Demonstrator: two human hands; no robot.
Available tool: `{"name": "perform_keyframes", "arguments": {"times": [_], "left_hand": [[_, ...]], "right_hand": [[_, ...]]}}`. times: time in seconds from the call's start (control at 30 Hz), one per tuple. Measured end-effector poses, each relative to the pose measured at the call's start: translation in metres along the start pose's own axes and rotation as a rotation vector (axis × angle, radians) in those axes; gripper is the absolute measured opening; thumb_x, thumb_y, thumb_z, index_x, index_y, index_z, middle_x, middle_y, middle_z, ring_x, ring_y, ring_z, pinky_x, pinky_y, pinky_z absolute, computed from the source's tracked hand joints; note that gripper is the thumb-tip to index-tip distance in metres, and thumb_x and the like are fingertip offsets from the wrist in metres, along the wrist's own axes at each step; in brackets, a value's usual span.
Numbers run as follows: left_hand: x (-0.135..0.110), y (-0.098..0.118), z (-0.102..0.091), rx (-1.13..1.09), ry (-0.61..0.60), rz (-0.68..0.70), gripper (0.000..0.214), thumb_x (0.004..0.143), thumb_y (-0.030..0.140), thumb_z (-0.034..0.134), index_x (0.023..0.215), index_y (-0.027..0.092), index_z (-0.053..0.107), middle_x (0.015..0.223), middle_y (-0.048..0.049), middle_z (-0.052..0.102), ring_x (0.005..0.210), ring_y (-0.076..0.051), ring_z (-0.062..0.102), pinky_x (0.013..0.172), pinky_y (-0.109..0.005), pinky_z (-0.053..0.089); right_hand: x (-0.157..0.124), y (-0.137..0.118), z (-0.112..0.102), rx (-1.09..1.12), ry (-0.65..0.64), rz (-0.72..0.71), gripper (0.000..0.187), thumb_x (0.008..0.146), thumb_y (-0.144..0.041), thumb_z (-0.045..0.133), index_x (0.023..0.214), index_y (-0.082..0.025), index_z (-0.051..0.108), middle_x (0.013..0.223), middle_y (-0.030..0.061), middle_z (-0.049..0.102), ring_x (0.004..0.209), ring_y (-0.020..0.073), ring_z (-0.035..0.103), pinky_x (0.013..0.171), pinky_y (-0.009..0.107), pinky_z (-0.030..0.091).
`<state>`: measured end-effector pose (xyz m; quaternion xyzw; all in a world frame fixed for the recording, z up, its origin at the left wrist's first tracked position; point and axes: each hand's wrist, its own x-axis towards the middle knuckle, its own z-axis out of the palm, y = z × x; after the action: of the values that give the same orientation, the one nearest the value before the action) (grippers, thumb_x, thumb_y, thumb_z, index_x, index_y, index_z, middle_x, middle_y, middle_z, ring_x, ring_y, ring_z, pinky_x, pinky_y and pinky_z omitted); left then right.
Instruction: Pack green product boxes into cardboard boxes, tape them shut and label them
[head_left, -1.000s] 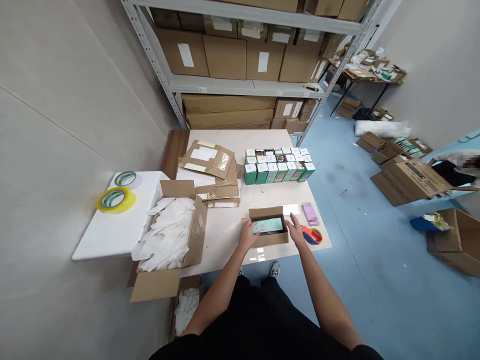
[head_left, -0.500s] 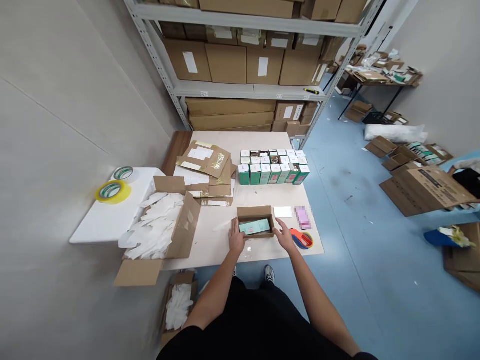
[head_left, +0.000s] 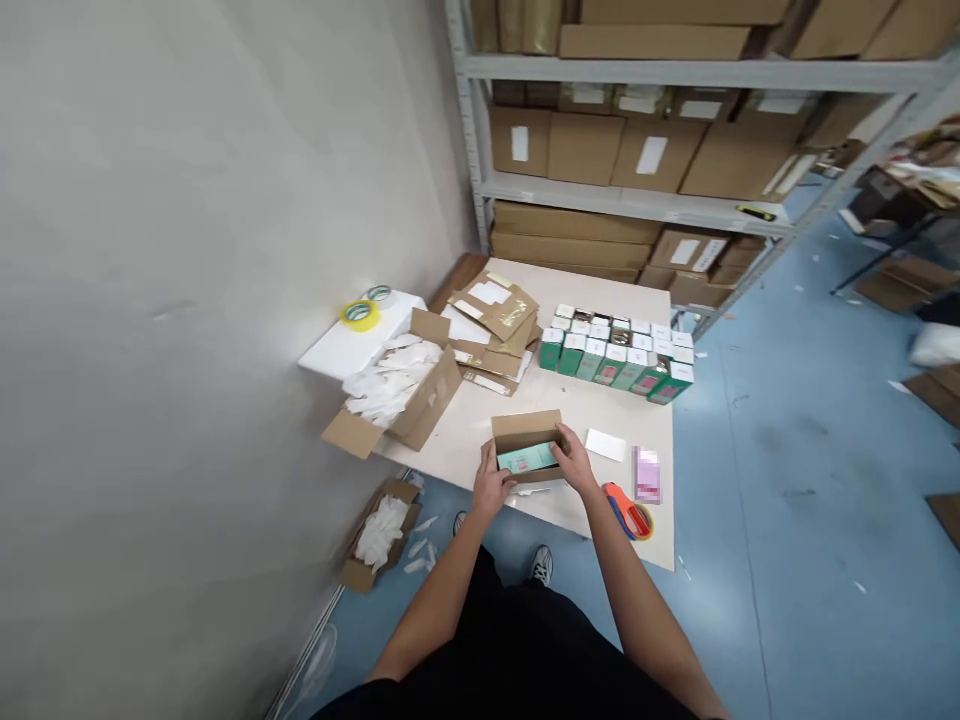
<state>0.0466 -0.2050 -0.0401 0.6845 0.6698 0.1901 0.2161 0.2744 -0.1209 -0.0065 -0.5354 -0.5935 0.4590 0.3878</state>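
A small open cardboard box [head_left: 526, 423] is between my hands near the table's front edge, its back flap standing up. Inside it lies a flat mint-green carton [head_left: 523, 460]. My left hand [head_left: 491, 486] grips the box's left end, thumb along the front wall. At the right end, my right hand [head_left: 574, 464] is closed around the wall, its thumb reaching in by the carton. To the right lie a white card or slip [head_left: 605, 445], a blurred-out pink item [head_left: 646, 474] and an orange and blue tape dispenser [head_left: 627, 511].
Rows of green-and-white cartons [head_left: 615, 365] stand at the back right of the table. Flattened cardboard [head_left: 499, 315] is stacked at back left. An open box of white paper scraps [head_left: 394, 380] sits left, beside yellow tape [head_left: 360, 316]. A shelf [head_left: 637, 205] stands behind.
My view has swung to the right. Both hands have closed in on the small box, the right thumb now inside by the carton. The box looks shifted and slightly turned.
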Motion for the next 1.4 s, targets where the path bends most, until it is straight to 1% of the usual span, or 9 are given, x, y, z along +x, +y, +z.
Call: {"name": "perform_keyframes", "arguments": {"times": [0.33, 0.47, 0.6, 0.77, 0.97, 1.07, 1.17, 1.3, 1.4], "left_hand": [[-0.055, -0.054, -0.068, 0.032, 0.173, -0.188, 0.011, 0.09, 0.03, 0.07, 0.087, 0.022, 0.078, 0.17, -0.0026, 0.024, 0.158, -0.041, 0.012, 0.12, -0.063, 0.03], [-0.07, -0.086, -0.091, 0.03, 0.187, -0.242, 0.019, 0.094, 0.035, 0.066, 0.087, 0.021, 0.077, 0.17, -0.0054, 0.026, 0.157, -0.043, 0.013, 0.117, -0.066, 0.031], [-0.076, -0.119, -0.107, 0.011, 0.184, -0.252, 0.026, 0.097, 0.038, 0.061, 0.086, 0.021, 0.077, 0.17, -0.0056, 0.025, 0.157, -0.044, 0.013, 0.116, -0.067, 0.032], [-0.077, -0.151, -0.119, -0.024, 0.195, -0.232, 0.024, 0.097, 0.033, 0.06, 0.086, 0.022, 0.078, 0.17, -0.0029, 0.025, 0.157, -0.042, 0.015, 0.118, -0.064, 0.031], [-0.075, -0.173, -0.138, -0.055, 0.207, -0.228, 0.02, 0.094, 0.028, 0.061, 0.087, 0.025, 0.08, 0.17, -0.0007, 0.026, 0.156, -0.04, 0.017, 0.117, -0.064, 0.032], [-0.073, -0.179, -0.148, -0.054, 0.194, -0.207, 0.017, 0.093, 0.03, 0.065, 0.087, 0.025, 0.081, 0.168, -0.0019, 0.031, 0.155, -0.039, 0.02, 0.117, -0.061, 0.032], [-0.071, -0.185, -0.153, -0.072, 0.189, -0.191, 0.01, 0.088, 0.031, 0.072, 0.088, 0.026, 0.081, 0.164, -0.0032, 0.038, 0.152, -0.038, 0.026, 0.116, -0.058, 0.034], [-0.07, -0.188, -0.151, -0.092, 0.205, -0.175, 0.009, 0.087, 0.031, 0.074, 0.088, 0.026, 0.081, 0.163, -0.0035, 0.04, 0.151, -0.038, 0.027, 0.115, -0.057, 0.035], [-0.072, -0.187, -0.149, -0.064, 0.202, -0.165, 0.011, 0.089, 0.031, 0.072, 0.087, 0.025, 0.081, 0.165, -0.0043, 0.038, 0.152, -0.039, 0.025, 0.113, -0.058, 0.036]], "right_hand": [[0.048, -0.078, 0.125, -0.09, -0.309, -0.28, 0.051, 0.09, -0.043, 0.062, 0.139, -0.029, 0.063, 0.155, 0.0068, 0.052, 0.145, 0.0282, 0.045, 0.121, 0.05, 0.036], [0.07, -0.11, 0.181, -0.143, -0.373, -0.356, 0.051, 0.091, -0.04, 0.059, 0.14, -0.028, 0.062, 0.155, 0.0074, 0.051, 0.144, 0.0286, 0.047, 0.116, 0.05, 0.042], [0.103, -0.135, 0.242, -0.204, -0.419, -0.404, 0.052, 0.092, -0.04, 0.058, 0.143, -0.029, 0.059, 0.152, 0.0085, 0.053, 0.133, 0.0296, 0.056, 0.105, 0.048, 0.052], [0.148, -0.159, 0.33, -0.348, -0.518, -0.481, 0.061, 0.09, -0.037, 0.063, 0.149, -0.024, 0.053, 0.154, 0.0126, 0.049, 0.117, 0.0275, 0.064, 0.103, 0.044, 0.053], [0.188, -0.169, 0.423, -0.596, -0.579, -0.499, 0.071, 0.082, -0.025, 0.074, 0.149, -0.029, 0.052, 0.162, 0.0101, 0.038, 0.128, 0.0313, 0.059, 0.103, 0.042, 0.052], [0.199, -0.164, 0.45, -0.672, -0.592, -0.465, 0.065, 0.078, -0.026, 0.079, 0.14, -0.028, 0.061, 0.157, 0.0103, 0.044, 0.128, 0.0343, 0.059, 0.105, 0.044, 0.05], [0.201, -0.159, 0.463, -0.702, -0.586, -0.454, 0.043, 0.078, -0.025, 0.078, 0.121, -0.027, 0.071, 0.148, 0.009, 0.054, 0.119, 0.0322, 0.063, 0.102, 0.043, 0.051], [0.197, -0.163, 0.465, -0.742, -0.571, -0.479, 0.017, 0.088, -0.019, 0.063, 0.1, -0.021, 0.074, 0.133, 0.0115, 0.065, 0.108, 0.0272, 0.066, 0.095, 0.038, 0.05], [0.194, -0.172, 0.456, -0.745, -0.532, -0.483, 0.02, 0.093, -0.016, 0.053, 0.094, -0.018, 0.073, 0.111, 0.0125, 0.071, 0.1, 0.0245, 0.065, 0.091, 0.033, 0.048]]}}
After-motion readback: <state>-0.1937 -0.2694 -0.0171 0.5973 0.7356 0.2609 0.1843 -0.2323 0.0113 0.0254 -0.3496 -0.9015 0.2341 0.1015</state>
